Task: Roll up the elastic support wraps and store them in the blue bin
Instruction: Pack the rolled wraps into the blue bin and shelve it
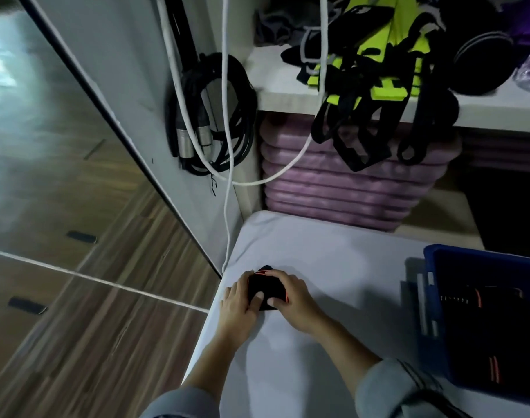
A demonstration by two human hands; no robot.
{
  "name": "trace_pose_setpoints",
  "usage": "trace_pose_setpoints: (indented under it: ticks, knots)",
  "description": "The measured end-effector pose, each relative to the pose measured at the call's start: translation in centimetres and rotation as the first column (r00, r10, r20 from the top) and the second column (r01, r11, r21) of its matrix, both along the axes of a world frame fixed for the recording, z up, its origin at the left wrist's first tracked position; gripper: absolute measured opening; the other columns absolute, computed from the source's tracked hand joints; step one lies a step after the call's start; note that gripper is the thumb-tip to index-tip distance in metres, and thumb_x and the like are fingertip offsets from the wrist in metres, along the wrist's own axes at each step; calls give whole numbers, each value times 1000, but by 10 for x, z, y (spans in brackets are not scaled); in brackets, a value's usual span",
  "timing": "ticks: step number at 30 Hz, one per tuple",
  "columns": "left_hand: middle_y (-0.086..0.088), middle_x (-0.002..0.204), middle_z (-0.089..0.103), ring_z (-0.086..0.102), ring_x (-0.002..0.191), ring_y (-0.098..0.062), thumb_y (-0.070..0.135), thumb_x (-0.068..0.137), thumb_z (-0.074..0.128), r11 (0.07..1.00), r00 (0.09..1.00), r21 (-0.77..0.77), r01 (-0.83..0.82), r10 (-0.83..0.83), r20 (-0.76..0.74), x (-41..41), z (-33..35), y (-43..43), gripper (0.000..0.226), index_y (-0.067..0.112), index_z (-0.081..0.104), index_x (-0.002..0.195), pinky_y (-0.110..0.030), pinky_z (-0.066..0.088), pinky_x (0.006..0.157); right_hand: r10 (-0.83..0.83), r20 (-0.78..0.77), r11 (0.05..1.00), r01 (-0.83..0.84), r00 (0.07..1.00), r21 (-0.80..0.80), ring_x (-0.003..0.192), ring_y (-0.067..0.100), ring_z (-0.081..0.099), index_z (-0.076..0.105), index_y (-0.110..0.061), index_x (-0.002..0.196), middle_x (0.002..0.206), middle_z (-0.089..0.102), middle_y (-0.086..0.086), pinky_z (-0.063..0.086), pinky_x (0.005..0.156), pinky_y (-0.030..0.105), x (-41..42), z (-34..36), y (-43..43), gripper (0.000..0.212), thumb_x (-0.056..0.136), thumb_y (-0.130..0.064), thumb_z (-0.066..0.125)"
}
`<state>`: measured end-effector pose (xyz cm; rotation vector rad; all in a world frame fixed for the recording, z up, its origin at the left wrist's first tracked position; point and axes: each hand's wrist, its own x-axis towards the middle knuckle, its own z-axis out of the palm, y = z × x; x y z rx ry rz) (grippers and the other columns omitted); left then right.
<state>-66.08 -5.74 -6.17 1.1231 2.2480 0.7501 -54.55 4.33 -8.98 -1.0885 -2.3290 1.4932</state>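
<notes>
Our left hand (239,301), right hand (291,293), both grips grasping a rolled black wrap (265,286) at the table's (333,260) left edge, blue bin (437,297) at its right edge

A black elastic wrap (265,289) (red-edged, mostly rolled) sits well left of the blue bin (481,257), which holds more black, orange-striped wraps (493,300).

The wrap (265,287) is black with an orange-red edge stripe. The bin (433,267) is blue, its wraps (493,300) black, striped orange. Table (342,267) pale grey. Mats (333,182) purple, straps (387,58) neon yellow and black, floor (92,342) streaked brown wood grain, sleeves (390,387) grey.
</notes>
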Motion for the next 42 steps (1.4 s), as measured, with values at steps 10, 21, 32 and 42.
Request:
trace_pose_setpoints:
  ticks: [10,21,32,42]
  knots:
    - [3,113,61,57,104,-17,40,96,40,975,985,165,151,-162,58,55,32,18,44,28,35,138,-27,42,87,-50,-47,998,48,998,-28,116,17,47,43,-31,125,122,48,6,40,103,35,98,77,32,46,82,-29,58]
    - [-4,124,52,51,113,-22,15,87,50,860,900,283,426,-435,-31,193,75,89,40,19,54,126,-29,43,98,-417,-100,907,420,904,17,103,0,53,47,-33,126,116,53,-14,45,83,17,295,180,84,43,89,-18,61]
    - [-9,142,28,34,124,-28,26,91,51,922,923,77,380,-372,-102,249,69,128,63,13,22,145,-40,37,103,-310,138,950,312,941,9,108,12,51,45,-34,127,124,50,1,41,77,7,370,131,109,43,91,-15,59]
    - [-6,146,26,39,123,-24,22,90,52,931,923,89,353,-332,-194,258,58,126,65,16,18,146,-39,41,102,-189,200,981,175,961,85,112,15,46,51,-35,124,119,47,2,35,97,23,369,102,100,51,82,-13,69]
